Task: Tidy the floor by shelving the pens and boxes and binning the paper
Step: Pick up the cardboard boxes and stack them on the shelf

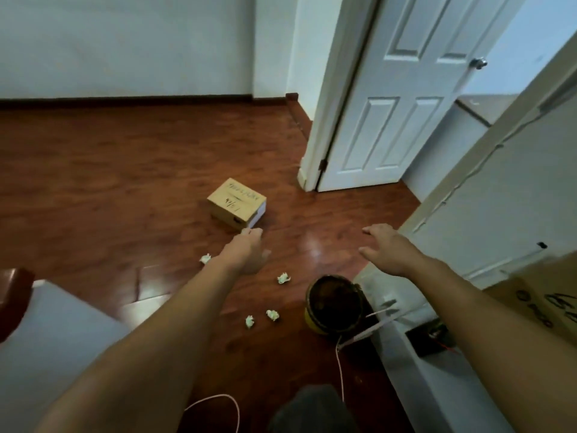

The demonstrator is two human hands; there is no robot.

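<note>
Closest to me, at the bottom, a thin pink cable (215, 401) makes a loop on the wooden floor (109, 170), and something dark and blurred sits beside it; I cannot tell what it is. At my left there is a pale grey surface (56, 339), and at my right a white ledge (437, 370) with a small dark thing on it, too unclear to name.

Both my arms are stretched forward over the floor. Under them stands a yellow bin (334, 304) with a dark inside, just beside the white ledge. Four crumpled paper balls lie on the floor, none in the bin: two close together (249, 321) (273, 314) left of the bin, one (283, 278) a little farther, and one (205, 258) beside my left forearm.

My left hand (246, 254) points forward and down, the fingers loosely curled and holding nothing. Its fingertips look just at the near corner of the cardboard box (236, 204), but I cannot tell if they touch it. My right hand (385, 250) is open, palm down, fingers spread, well apart from the box and holding nothing.

The box lies flat on the floor, about the middle of the room, with dark handwriting on the top and a white side facing right. I see no pens on the floor.

Behind it stands a white panelled door (406, 104) with a round metal knob (478, 63), open inward. At my far right there is a big cardboard carton (543, 295) with black marks. The far wall (125, 42) is pale, with a dark skirting board along its foot.
</note>
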